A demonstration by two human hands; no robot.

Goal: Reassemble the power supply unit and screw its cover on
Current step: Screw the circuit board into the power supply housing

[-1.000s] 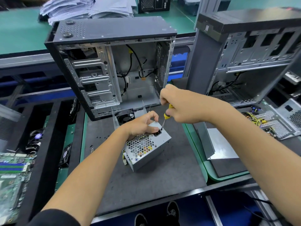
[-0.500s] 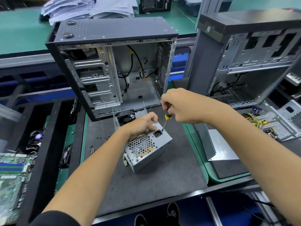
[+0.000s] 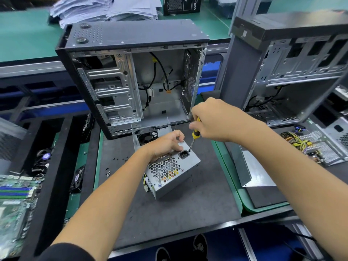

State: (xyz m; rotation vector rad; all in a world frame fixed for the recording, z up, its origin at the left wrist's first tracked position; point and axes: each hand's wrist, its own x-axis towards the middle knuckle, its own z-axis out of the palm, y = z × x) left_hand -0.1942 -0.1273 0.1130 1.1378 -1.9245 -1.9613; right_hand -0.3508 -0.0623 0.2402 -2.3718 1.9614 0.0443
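head | left hand (image 3: 165,144) fingers grip boxy perforated-metal PSU (image 3: 172,172) | right hand (image 3: 212,122) fingers grip screwdriver (image 3: 194,137)

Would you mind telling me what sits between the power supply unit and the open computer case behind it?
In the head view, a small black fan in a metal bracket sits between the power supply unit and the case.

Open computer case (image 3: 131,72) standing at mat's (image 3: 169,213) far edge; second case (image 3: 282,63) standing off right edge. Paper stack (image 3: 105,8) lying on green bench (image 3: 24,34) behind. Motherboard (image 3: 15,204) lying far left; loose screws (image 3: 108,173) sitting near mat's left edge.
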